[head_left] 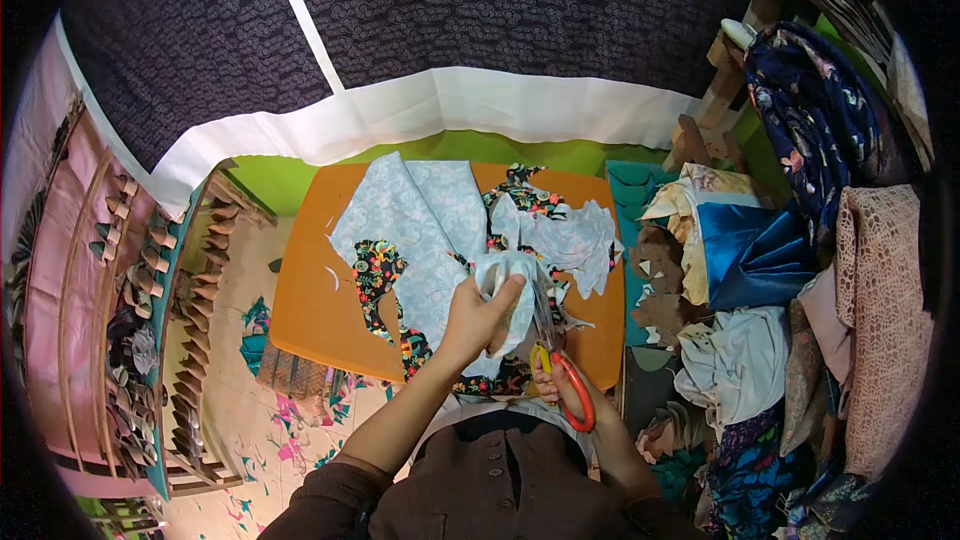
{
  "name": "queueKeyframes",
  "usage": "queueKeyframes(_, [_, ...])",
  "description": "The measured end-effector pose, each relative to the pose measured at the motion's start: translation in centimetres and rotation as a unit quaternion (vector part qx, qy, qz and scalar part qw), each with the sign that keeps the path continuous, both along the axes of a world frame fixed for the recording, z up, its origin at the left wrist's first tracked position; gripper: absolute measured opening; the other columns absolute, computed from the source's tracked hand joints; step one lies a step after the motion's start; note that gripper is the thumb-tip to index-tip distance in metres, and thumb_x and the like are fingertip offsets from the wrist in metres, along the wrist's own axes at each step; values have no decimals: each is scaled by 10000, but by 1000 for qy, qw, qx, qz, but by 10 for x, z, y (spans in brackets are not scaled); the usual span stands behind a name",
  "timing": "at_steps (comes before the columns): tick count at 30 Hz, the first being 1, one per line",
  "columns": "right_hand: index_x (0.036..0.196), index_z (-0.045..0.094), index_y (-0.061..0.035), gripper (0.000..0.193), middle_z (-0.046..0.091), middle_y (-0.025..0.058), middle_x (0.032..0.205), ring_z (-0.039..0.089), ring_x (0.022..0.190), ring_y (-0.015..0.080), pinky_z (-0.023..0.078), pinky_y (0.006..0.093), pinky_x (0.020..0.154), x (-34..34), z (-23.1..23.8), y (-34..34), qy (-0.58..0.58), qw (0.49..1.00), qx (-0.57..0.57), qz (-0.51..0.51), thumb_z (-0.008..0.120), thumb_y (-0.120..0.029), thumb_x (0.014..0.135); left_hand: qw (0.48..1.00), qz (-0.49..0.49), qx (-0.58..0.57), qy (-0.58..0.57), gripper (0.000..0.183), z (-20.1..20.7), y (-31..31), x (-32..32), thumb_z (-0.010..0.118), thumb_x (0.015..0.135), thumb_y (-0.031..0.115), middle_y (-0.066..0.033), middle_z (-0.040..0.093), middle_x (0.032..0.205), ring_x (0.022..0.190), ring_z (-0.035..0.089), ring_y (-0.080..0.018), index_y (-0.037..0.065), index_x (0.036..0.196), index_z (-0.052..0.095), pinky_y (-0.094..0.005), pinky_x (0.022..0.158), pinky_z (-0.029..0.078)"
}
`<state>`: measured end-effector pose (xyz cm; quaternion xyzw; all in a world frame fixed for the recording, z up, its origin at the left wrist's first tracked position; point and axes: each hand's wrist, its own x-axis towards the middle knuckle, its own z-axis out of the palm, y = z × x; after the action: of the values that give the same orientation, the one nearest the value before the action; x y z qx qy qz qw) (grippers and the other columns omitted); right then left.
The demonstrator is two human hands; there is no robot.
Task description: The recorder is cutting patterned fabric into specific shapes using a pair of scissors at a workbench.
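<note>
Pale-blue cloth is pinched in the left hand, scissors gripped in the right hand, blades just right of the left fingers, so slipping cloth could send a snip astray or nick skin.

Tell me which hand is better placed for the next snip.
Right, most likely: the right hand holds the scissors, blades at the pale fabric, while the left hand is busy gripping that fabric.

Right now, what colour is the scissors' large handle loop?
The handle loop is red-orange; it shows best in the head view.
</note>
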<state>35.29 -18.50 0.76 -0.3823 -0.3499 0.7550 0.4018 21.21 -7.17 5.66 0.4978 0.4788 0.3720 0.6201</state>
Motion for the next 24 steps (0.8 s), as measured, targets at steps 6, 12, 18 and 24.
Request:
queueKeyframes(6, [920,347,-94,393,306,-42,709,259,565,31,244,152,488,-2,-5,-1,-31,999,9,-2,370,-474,826,995,12,93,-34,353,-6,-2,2,584,751,171,-58,558,819,709,519,-105,-5,1032,463,-232,623,419])
queueKeyframes(12, [945,364,-105,425,306,-52,707,250,560,18,227,135,483,-1,1,-2,14,1000,-26,-8,391,-505,803,996,-47,69,-36,502,-5,-1,0,584,749,158,-74,535,953,838,508,-120,8,1174,362,-240,728,406])
queueKeyframes(18, [930,379,-119,497,304,-67,697,223,516,-3,189,128,447,-1,3,-5,59,996,-71,-10,397,-584,756,996,-52,62,-43,490,3,-3,-3,586,749,142,-62,538,920,807,508,-113,16,1169,366,-237,712,410])
queueKeyframes(24, [892,366,-111,465,309,-61,689,238,512,1,195,137,437,-2,13,-2,-34,998,-44,-20,390,-561,774,996,-66,31,-44,488,5,0,-7,600,736,120,-26,534,865,744,494,-86,32,1154,363,-218,640,409])
